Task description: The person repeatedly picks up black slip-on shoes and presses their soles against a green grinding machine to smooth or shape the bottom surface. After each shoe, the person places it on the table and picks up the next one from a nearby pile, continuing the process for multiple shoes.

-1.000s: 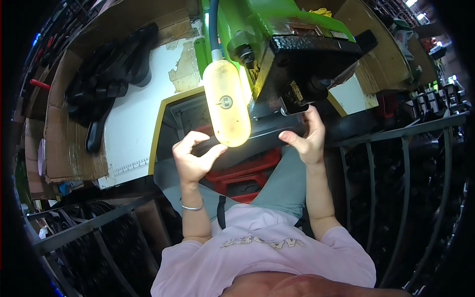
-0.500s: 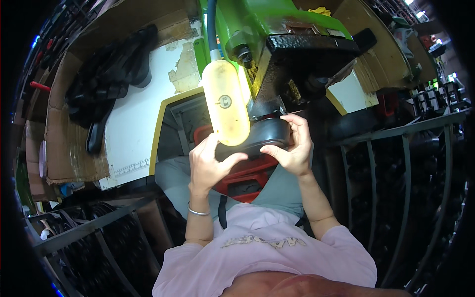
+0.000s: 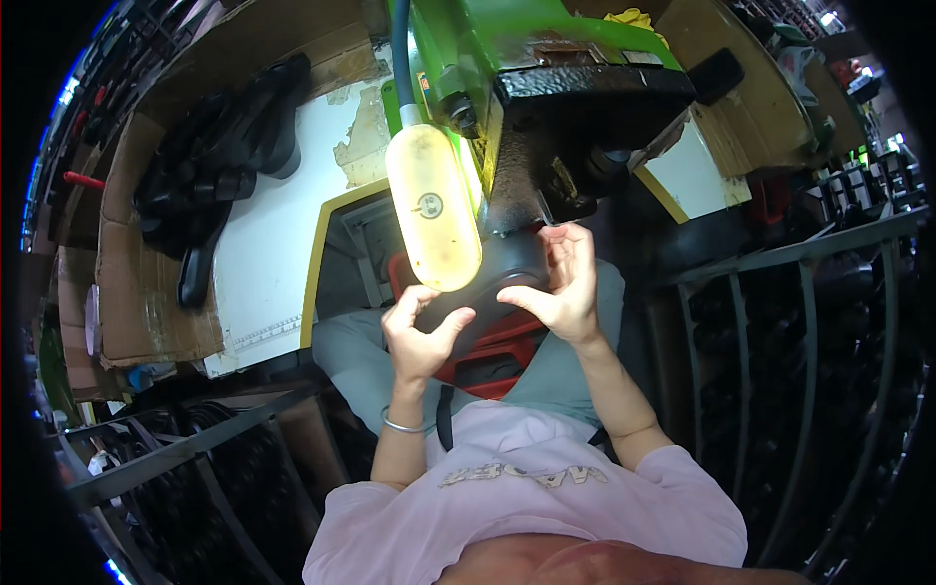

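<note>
Both hands grip a black shoe sole under the dark head of a green machine. My left hand has its fingers round the near left end, thumb lying along the edge. At the right end, my right hand curls its fingers over the far side and sets its thumb on the near side. A yellow oval lamp hangs over the sole and hides part of it and of my left fingertips. The contact between sole and machine is partly hidden.
Several black soles lie piled by a cardboard box wall on the white table at left. Metal racks with dark items flank me on both sides. A red stool or crate shows below my hands.
The sole has turned and tilted in my hands. My right hand has shifted slightly left, and my left hand has moved slightly down and right.
</note>
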`<act>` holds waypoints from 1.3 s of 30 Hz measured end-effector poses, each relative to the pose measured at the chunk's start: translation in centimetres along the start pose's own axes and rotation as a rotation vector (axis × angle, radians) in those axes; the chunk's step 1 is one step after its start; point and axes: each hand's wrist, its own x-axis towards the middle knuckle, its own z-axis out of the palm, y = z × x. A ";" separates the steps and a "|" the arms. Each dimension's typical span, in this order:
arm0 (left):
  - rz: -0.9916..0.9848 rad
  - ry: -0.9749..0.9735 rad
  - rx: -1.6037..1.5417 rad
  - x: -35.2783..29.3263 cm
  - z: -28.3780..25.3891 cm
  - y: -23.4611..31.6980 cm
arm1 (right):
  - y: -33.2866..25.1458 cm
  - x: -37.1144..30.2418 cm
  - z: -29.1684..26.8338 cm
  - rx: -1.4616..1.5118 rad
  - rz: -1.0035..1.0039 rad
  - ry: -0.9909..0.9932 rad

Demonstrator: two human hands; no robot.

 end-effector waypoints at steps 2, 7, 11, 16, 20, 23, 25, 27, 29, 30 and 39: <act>-0.098 0.092 -0.299 -1.9 1.5 -1.4 | 0.3 -0.3 0.6 -0.089 0.025 -0.006; -0.042 0.223 -0.513 -4.3 4.7 -3.2 | -0.6 -0.2 2.4 -0.079 -0.094 -0.050; 0.013 0.103 -0.391 -4.2 4.4 -2.8 | -3.4 -0.4 -0.7 -0.349 -0.078 -0.208; 0.183 0.111 0.026 -1.4 0.3 -3.8 | -10.7 0.6 -6.8 -0.527 -0.163 -0.016; 0.279 0.350 0.454 5.4 -5.8 -3.3 | -7.2 4.8 -11.1 -0.659 -0.496 0.280; 0.501 0.552 0.888 11.9 -12.1 -2.9 | -1.0 10.9 -14.5 -0.751 -0.635 0.340; 0.656 0.727 1.083 16.1 -14.9 -1.1 | 2.7 14.0 -15.2 -0.709 -0.691 0.360; 0.548 0.739 1.161 19.1 -17.4 -0.5 | 4.4 16.2 -14.5 -0.687 -0.705 0.333; 0.452 0.671 1.161 21.5 -19.8 -0.9 | 4.2 18.2 -12.0 -0.642 -0.783 0.218; 0.398 0.607 1.098 22.7 -20.7 -1.6 | 4.3 19.2 -11.0 -0.621 -0.818 0.175; 0.452 0.404 0.849 26.9 -22.3 -1.7 | 7.4 24.9 -9.8 -0.815 -0.618 -0.116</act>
